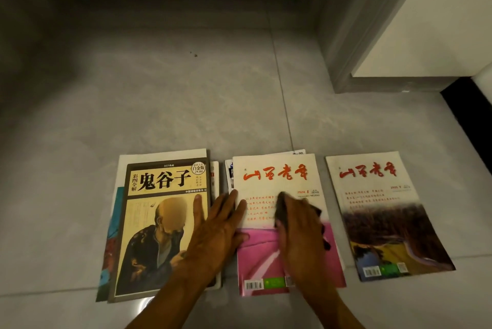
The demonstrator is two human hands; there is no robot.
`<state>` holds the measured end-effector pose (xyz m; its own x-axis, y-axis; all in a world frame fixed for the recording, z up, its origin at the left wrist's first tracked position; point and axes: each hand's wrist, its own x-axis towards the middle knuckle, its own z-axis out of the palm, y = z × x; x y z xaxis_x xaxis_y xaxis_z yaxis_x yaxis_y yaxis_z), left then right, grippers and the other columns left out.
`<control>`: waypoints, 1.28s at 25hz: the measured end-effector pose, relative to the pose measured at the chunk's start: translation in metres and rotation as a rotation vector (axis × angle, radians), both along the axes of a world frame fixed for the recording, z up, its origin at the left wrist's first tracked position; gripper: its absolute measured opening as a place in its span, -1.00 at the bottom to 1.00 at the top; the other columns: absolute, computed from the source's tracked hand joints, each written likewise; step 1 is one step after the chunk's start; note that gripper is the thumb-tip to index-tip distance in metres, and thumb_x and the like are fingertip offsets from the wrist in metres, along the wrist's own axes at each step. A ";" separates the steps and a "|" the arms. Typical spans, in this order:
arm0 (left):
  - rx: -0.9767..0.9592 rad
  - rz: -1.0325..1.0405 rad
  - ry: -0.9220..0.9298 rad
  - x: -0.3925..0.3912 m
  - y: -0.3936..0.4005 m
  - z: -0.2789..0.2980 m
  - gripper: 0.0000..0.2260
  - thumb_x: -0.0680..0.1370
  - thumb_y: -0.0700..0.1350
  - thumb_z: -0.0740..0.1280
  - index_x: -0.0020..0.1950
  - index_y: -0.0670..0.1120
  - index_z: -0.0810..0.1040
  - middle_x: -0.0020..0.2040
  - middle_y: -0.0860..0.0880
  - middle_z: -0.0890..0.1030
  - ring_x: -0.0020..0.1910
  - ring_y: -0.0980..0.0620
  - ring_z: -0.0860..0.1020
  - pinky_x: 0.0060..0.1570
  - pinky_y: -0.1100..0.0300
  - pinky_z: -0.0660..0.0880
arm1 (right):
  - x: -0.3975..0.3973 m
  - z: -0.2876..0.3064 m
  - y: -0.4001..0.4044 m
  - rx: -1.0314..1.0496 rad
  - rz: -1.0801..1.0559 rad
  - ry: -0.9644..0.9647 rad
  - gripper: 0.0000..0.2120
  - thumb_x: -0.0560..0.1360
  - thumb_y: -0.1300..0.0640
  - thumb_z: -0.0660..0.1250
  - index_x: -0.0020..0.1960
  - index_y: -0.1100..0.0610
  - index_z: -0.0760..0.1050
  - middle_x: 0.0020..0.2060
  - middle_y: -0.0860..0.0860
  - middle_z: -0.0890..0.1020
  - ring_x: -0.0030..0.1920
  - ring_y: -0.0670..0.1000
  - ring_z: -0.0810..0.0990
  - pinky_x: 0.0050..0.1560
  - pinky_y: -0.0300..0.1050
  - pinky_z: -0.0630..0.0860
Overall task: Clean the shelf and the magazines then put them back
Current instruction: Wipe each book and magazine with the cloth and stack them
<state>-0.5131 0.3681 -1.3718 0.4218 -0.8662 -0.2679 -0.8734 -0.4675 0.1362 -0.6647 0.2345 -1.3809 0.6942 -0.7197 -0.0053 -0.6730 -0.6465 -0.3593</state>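
Wiping step, likely: right hand [299, 224] gripped a dark crumpled cloth [282, 210] on the middle white-and-pink paper magazine [277, 182] lying on the grey tiled floor [186, 89]; left hand [215, 224], fingers flat and released, steadied its edge. Next probably calls for wiping the yellow-covered book [159, 222].

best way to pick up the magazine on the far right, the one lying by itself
Take the far-right magazine by its right long edge, coming from the right. It lies flat on the floor with bare tile beside that edge, so fingers can slide under there. Both hands are busy at the middle magazine.
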 end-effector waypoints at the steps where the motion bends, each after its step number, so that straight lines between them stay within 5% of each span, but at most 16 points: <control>1: 0.007 0.004 0.017 0.001 0.000 0.003 -0.38 0.47 0.31 0.01 0.44 0.02 0.31 0.41 -0.12 0.44 0.36 -0.16 0.44 0.39 -0.24 -0.04 | 0.003 0.000 0.021 -0.042 0.189 0.004 -0.19 0.31 -0.07 0.54 0.45 0.02 0.24 0.34 0.06 0.48 0.38 0.15 0.41 0.36 0.19 0.32; 4: 0.012 0.006 0.016 0.003 -0.002 0.001 -0.34 0.45 0.35 0.01 0.43 0.02 0.33 0.39 -0.11 0.46 0.30 -0.13 0.50 0.38 -0.23 -0.01 | 0.004 -0.005 -0.008 -0.183 0.595 0.097 -0.24 0.35 -0.11 0.49 0.46 0.02 0.28 0.39 0.00 0.44 0.42 0.08 0.36 0.36 0.18 0.34; 8: 0.017 -0.014 0.010 0.000 -0.003 0.000 -0.29 0.41 0.40 0.05 0.43 0.02 0.33 0.39 -0.11 0.47 0.28 -0.13 0.53 0.40 -0.25 -0.06 | 0.025 -0.001 -0.063 0.056 0.017 0.094 -0.39 0.60 0.06 0.20 0.57 -0.01 0.00 0.54 0.03 0.18 0.53 0.14 0.10 0.47 0.21 0.16; 10: -0.005 -0.019 0.002 0.000 -0.002 -0.001 -0.26 0.38 0.42 0.18 0.43 0.02 0.34 0.40 -0.10 0.45 0.29 -0.12 0.52 0.42 -0.25 -0.11 | 0.032 0.000 -0.030 0.015 0.060 0.070 -0.30 0.58 0.05 0.25 0.57 -0.10 -0.10 0.55 -0.01 0.11 0.55 0.14 0.03 0.48 0.23 0.14; 12: -0.021 -0.015 0.003 0.001 -0.003 0.000 -0.21 0.34 0.42 0.30 0.45 0.02 0.34 0.42 -0.08 0.43 0.32 -0.10 0.49 0.42 -0.25 -0.14 | 0.029 0.000 0.014 -0.013 0.287 0.007 -0.42 0.63 -0.08 0.12 0.57 -0.12 -0.03 0.55 -0.04 0.13 0.55 0.11 0.02 0.50 0.19 0.08; 15: 0.000 0.006 0.022 0.003 -0.004 0.002 -0.27 0.41 0.42 0.09 0.43 0.02 0.37 0.41 -0.09 0.44 0.31 -0.07 0.48 0.41 -0.26 -0.09 | 0.010 -0.006 0.003 -0.114 0.436 0.106 -0.52 0.66 -0.15 -0.17 0.53 -0.08 0.14 0.53 -0.04 0.19 0.53 0.08 0.10 0.48 0.13 0.13; 17: 0.041 0.011 0.052 0.002 -0.004 0.003 -0.27 0.39 0.42 0.02 0.42 0.02 0.36 0.38 -0.09 0.47 0.29 -0.10 0.51 0.41 -0.26 -0.10 | -0.003 -0.005 -0.024 -0.061 0.308 0.122 -0.50 0.64 -0.16 -0.23 0.52 -0.09 0.14 0.54 -0.05 0.12 0.54 0.09 0.05 0.44 0.17 0.15; 21: 0.007 0.002 0.077 0.002 -0.001 0.000 -0.26 0.48 0.46 -0.06 0.47 0.02 0.30 0.42 -0.06 0.40 0.42 -0.08 0.30 0.46 -0.22 -0.22 | -0.016 -0.012 0.012 0.043 0.160 0.086 -0.49 0.63 -0.17 -0.18 0.50 -0.04 0.19 0.49 -0.02 0.23 0.48 0.13 0.17 0.45 0.12 0.15; 24: -0.015 0.023 0.069 0.005 -0.005 0.002 -0.25 0.49 0.45 -0.09 0.47 -0.03 0.28 0.41 -0.08 0.44 0.40 -0.11 0.39 0.45 -0.20 -0.16 | -0.020 -0.006 0.023 -0.064 0.530 0.144 -0.43 0.54 -0.20 0.19 0.49 -0.03 0.22 0.47 -0.04 0.32 0.53 0.10 0.11 0.48 0.13 0.03; 26: -0.023 0.043 0.079 0.006 -0.005 0.003 -0.22 0.49 0.46 -0.08 0.49 -0.06 0.27 0.41 -0.09 0.44 0.37 -0.10 0.42 0.43 -0.19 -0.14 | -0.016 -0.006 -0.018 -0.169 0.712 0.220 -0.22 0.47 -0.17 0.31 0.55 -0.06 -0.01 0.53 -0.07 0.14 0.54 0.09 -0.02 0.51 0.14 -0.04; 30: -0.027 0.042 0.055 0.004 -0.003 0.003 -0.21 0.47 0.47 -0.04 0.49 -0.06 0.27 0.40 -0.08 0.45 0.36 -0.09 0.42 0.43 -0.15 -0.13 | 0.027 0.003 -0.051 -0.017 0.075 0.106 -0.32 0.56 0.08 0.27 0.55 -0.04 -0.01 0.53 -0.07 0.05 0.54 0.16 0.07 0.48 0.13 0.01; 32: -0.053 0.031 0.014 0.003 -0.003 0.001 -0.23 0.43 0.46 0.10 0.46 -0.04 0.31 0.39 -0.07 0.47 0.34 -0.09 0.46 0.44 -0.16 -0.14 | 0.047 0.004 -0.016 0.072 0.018 0.066 -0.23 0.48 0.13 0.39 0.55 -0.03 0.05 0.54 -0.01 0.15 0.54 0.13 0.07 0.49 0.14 0.01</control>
<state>-0.5104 0.3647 -1.3712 0.4452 -0.8659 -0.2282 -0.8566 -0.4860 0.1730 -0.6176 0.2190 -1.3770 0.7033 -0.7034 -0.1026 -0.6854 -0.6327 -0.3604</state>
